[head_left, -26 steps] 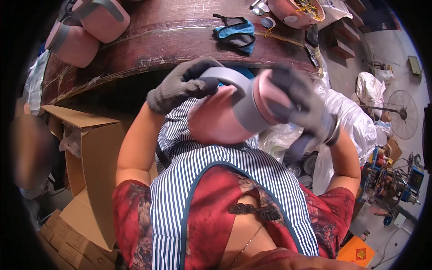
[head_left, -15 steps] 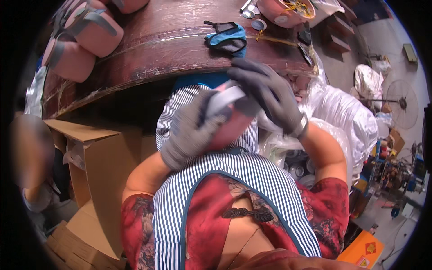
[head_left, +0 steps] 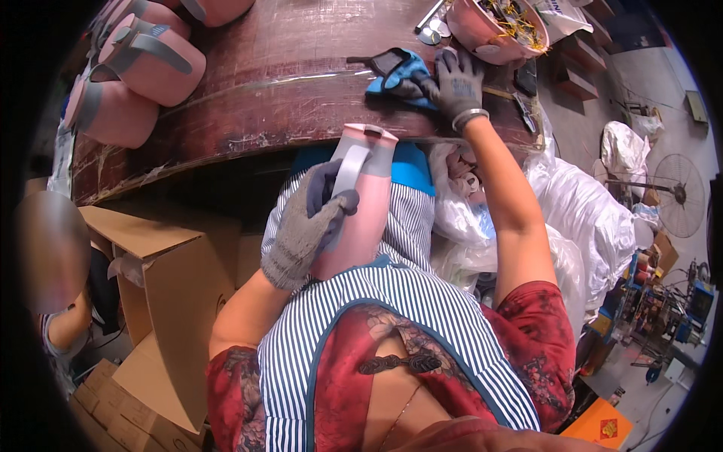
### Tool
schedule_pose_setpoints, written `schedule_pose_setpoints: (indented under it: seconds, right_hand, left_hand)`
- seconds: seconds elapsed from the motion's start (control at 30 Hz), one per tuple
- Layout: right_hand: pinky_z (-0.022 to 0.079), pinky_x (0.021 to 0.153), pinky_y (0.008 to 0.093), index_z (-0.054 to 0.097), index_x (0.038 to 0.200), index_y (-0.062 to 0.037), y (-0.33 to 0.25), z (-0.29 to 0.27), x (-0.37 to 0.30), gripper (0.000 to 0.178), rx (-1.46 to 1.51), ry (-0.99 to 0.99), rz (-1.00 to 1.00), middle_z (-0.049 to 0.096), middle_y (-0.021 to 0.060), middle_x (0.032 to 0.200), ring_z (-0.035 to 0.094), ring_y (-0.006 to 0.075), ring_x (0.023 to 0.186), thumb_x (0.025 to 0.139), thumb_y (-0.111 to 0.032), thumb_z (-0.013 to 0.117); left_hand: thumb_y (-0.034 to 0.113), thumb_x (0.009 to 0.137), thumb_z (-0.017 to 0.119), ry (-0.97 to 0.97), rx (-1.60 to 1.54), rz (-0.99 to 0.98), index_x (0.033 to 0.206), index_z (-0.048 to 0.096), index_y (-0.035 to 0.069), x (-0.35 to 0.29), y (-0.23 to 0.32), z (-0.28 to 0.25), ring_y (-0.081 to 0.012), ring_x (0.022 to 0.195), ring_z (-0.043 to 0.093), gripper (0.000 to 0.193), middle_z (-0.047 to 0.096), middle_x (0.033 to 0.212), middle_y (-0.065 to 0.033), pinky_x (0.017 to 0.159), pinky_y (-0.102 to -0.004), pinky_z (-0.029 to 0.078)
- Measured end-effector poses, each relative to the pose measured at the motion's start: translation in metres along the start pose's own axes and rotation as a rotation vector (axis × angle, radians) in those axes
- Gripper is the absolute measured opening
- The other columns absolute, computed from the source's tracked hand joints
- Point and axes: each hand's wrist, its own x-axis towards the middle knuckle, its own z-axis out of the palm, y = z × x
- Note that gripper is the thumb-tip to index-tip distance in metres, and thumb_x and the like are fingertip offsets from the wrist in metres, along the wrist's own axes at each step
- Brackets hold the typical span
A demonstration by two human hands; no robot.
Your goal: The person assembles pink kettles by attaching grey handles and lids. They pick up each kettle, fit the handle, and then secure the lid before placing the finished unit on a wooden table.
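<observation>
Against my lap, my left hand in a grey glove is closed around the pale handle of a pink jug. The jug stands tilted with its grey collar and pink top towards the table. My right hand, also gloved, lies on the table with its fingers stretched out and pointing away from me. Its thumb side touches a blue and black piece of fabric with a strap. Whatever lies beneath the right fingers is hidden.
Several pink jugs stand at the table's far left. A pink bowl with yellow ties sits at the far right, near pliers. A cardboard box is at my left, beside another person. White plastic bags lie to my right.
My right hand has left the jug and reached out to the table beside the blue fabric, which looks shifted. The jug, still in my left hand, has turned more upright.
</observation>
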Motion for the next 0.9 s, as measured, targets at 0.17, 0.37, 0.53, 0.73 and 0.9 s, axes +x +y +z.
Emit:
schedule_pose_setpoints:
  seconds: [0.17, 0.37, 0.53, 0.73, 0.9]
  right_hand:
    - [0.022, 0.118, 0.0585, 0.058, 0.132, -0.0092, 0.009, -0.024, -0.084, 0.07, 0.364, 0.104, -0.351, 0.047, 0.0127, 0.15, 0.037, 0.0405, 0.141, 0.084, -0.06, 0.062]
    - [0.025, 0.116, 0.0554, 0.058, 0.133, -0.0117, -0.001, -0.014, -0.106, 0.068, 0.409, 0.099, -0.136, 0.048, 0.0095, 0.15, 0.039, 0.0385, 0.139, 0.084, -0.058, 0.062]
    - [0.037, 0.105, 0.0525, 0.071, 0.112, -0.0277, -0.042, -0.036, -0.048, 0.038, 0.423, 0.128, -0.056, 0.056, 0.004, 0.139, 0.045, 0.0349, 0.132, 0.075, -0.035, 0.076]
    - [0.055, 0.087, 0.0365, 0.072, 0.118, -0.0145, 0.016, -0.078, 0.007, 0.039, 0.909, 0.142, 0.076, 0.071, 0.0079, 0.105, 0.07, 0.0276, 0.095, 0.079, -0.02, 0.076]
    - [0.052, 0.09, 0.0446, 0.067, 0.124, -0.0191, 0.118, -0.038, -0.019, 0.041, 0.184, 0.08, 0.201, 0.066, 0.0075, 0.121, 0.065, 0.0329, 0.106, 0.086, -0.034, 0.07]
  left_hand:
    - [0.015, 0.089, 0.068, 0.036, -0.134, -0.063, 0.132, 0.051, -0.003, -0.008, 0.009, -0.007, -0.0151, 0.092, 0.062, 0.05, 0.066, 0.102, -0.0111, 0.085, -0.0288, 0.049]
    - [0.012, 0.091, 0.066, -0.034, -0.083, -0.141, 0.132, 0.051, -0.003, 0.001, 0.012, -0.009, -0.0154, 0.094, 0.062, 0.046, 0.066, 0.102, -0.01, 0.087, -0.0307, 0.051]
    - [0.014, 0.094, 0.063, -0.02, -0.047, -0.091, 0.133, 0.05, -0.003, 0.001, 0.01, -0.005, -0.015, 0.092, 0.06, 0.045, 0.065, 0.102, -0.0091, 0.087, -0.0315, 0.05]
    - [0.004, 0.093, 0.064, 0.016, -0.118, -0.036, 0.134, 0.048, -0.004, -0.006, 0.001, -0.009, -0.0186, 0.1, 0.065, 0.045, 0.065, 0.109, -0.0128, 0.093, -0.0327, 0.052]
    - [0.019, 0.092, 0.066, -0.014, -0.06, -0.081, 0.134, 0.05, -0.003, -0.002, 0.008, -0.008, -0.0157, 0.095, 0.061, 0.05, 0.065, 0.104, -0.0099, 0.089, -0.0313, 0.049]
